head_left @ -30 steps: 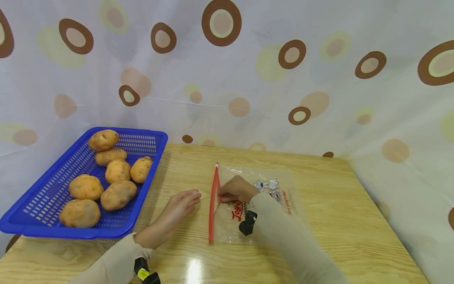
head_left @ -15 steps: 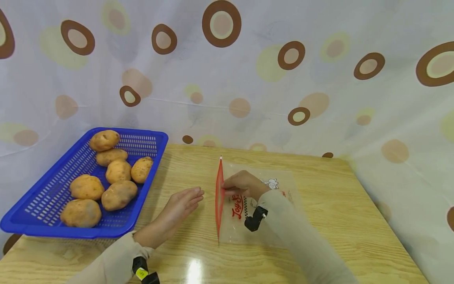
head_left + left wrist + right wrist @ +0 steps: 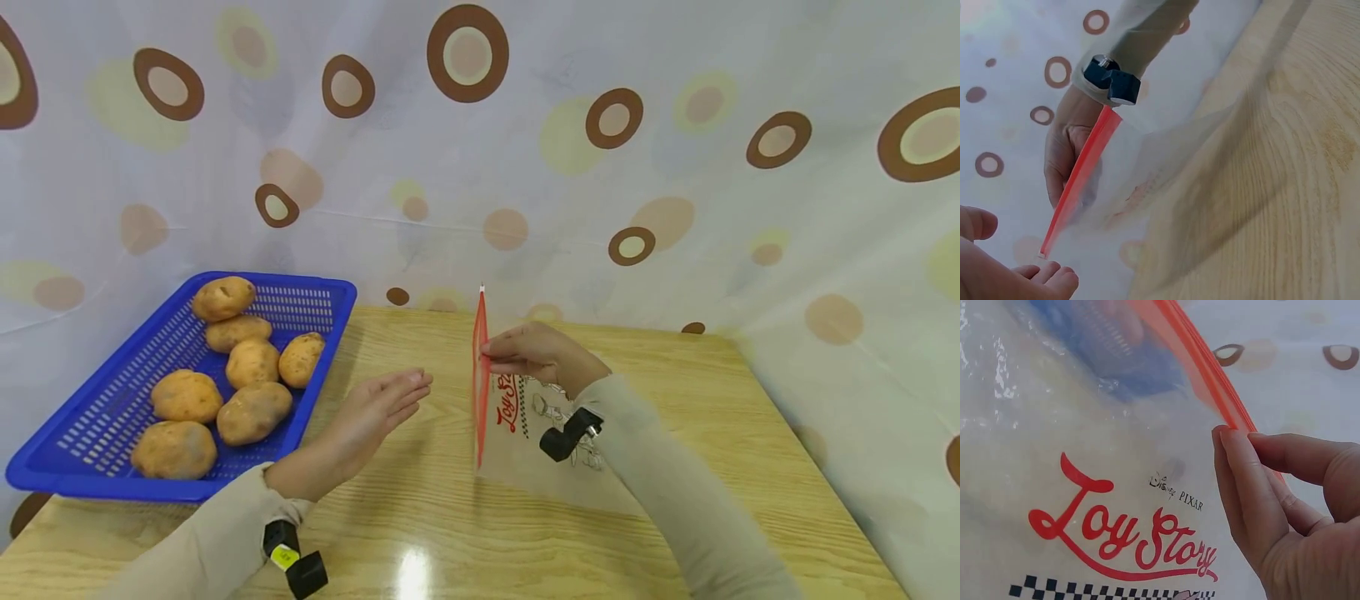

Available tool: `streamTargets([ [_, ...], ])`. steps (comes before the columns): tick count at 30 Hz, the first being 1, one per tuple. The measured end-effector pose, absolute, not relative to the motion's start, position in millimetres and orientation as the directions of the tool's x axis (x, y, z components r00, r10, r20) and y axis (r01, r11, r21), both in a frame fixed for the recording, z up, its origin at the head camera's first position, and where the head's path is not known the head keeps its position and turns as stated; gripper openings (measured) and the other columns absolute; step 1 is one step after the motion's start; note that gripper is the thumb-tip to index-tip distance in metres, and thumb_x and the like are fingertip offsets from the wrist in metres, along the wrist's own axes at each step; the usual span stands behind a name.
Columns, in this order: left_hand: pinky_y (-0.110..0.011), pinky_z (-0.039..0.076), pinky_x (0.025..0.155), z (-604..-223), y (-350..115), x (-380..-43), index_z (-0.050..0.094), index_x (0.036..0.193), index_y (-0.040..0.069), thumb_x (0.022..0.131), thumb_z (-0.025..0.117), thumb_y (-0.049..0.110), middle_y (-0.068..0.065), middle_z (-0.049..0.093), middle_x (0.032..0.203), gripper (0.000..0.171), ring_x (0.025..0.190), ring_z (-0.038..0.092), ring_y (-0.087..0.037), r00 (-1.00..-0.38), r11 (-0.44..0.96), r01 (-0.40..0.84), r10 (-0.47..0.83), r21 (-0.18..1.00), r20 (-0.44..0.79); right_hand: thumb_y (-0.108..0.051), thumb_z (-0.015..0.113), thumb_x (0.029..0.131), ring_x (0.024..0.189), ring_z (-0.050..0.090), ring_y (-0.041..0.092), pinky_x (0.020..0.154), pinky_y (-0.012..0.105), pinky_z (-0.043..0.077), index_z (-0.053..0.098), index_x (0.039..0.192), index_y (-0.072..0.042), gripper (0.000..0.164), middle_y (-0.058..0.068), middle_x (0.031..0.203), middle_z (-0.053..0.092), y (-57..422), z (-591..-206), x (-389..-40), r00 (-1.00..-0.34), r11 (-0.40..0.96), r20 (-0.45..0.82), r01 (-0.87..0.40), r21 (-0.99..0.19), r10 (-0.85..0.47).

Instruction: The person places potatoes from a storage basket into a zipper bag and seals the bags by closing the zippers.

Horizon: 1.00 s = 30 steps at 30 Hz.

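Note:
A clear zip-top plastic bag with a red zipper strip is raised off the table, its strip standing upright. My right hand pinches the bag's red edge between thumb and fingers, as the right wrist view confirms on the strip. Red "Toy Story" lettering shows on the bag's side. To the left of the bag, my left hand is held in the air with its fingers extended, touching nothing. In the left wrist view, the left fingers lie just below the strip's end, apart from it.
A blue perforated plastic basket with several potatoes stands on the left of the wooden table. A patterned curtain hangs behind the table and along its right side.
My right hand has lifted the bag from the table, moving it up and slightly right; its red strip now stands upright. My left hand has risen a little, its fingers still extended.

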State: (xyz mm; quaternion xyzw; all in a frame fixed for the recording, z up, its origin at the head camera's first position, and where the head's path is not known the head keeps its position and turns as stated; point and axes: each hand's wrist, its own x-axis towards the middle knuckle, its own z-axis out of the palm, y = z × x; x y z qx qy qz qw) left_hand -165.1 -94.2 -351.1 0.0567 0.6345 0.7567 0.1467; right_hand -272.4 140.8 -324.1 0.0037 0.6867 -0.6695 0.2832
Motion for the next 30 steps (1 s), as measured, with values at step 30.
streamTargets([
  [30, -0.029, 0.051, 0.093, -291, -70, -233, 0.045, 0.136, -0.010, 0.101, 0.047, 0.011, -0.028, 0.049, 0.136, 0.041, 0.102, 0.065, -0.018, -0.896, -0.130, -0.270, 0.397, 0.954, -0.200, 0.003, 0.054, 0.095, 0.076, 0.070, 0.014, 0.076, 0.027, 0.058, 0.062, 0.104, 0.006, 0.013, 0.007, 0.081, 0.071, 145, -281, -259, -0.860, -0.017, -0.303, 0.339, -0.941, -0.411],
])
